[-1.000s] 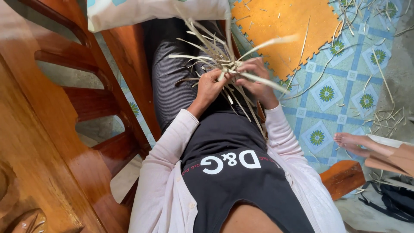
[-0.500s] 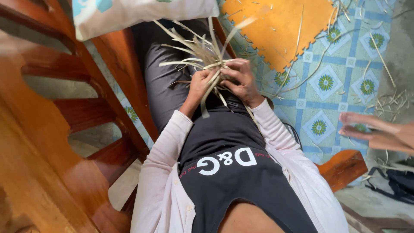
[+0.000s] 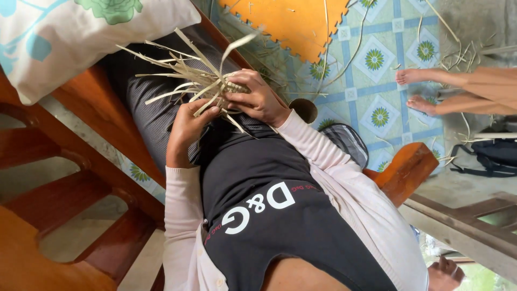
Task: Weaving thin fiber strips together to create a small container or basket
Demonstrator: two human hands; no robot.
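Straw strips [image 3: 186, 73] fan out from a small woven knot held over the seated person's lap, above the grey trousers [image 3: 148, 110]. The left hand [image 3: 186, 132] pinches a couple of strips between thumb and fingers; the right hand [image 3: 258, 99] is closed around the woven core. The dry strips look brittle, so a sharp bend could snap one, and a loosened grip might let the weave slip apart. I count two hands at work, one bundle of well over a dozen strips, one floral pillow [image 3: 64, 37], one orange mat [image 3: 293, 21], and another person's two bare feet [image 3: 417, 89] nearby.
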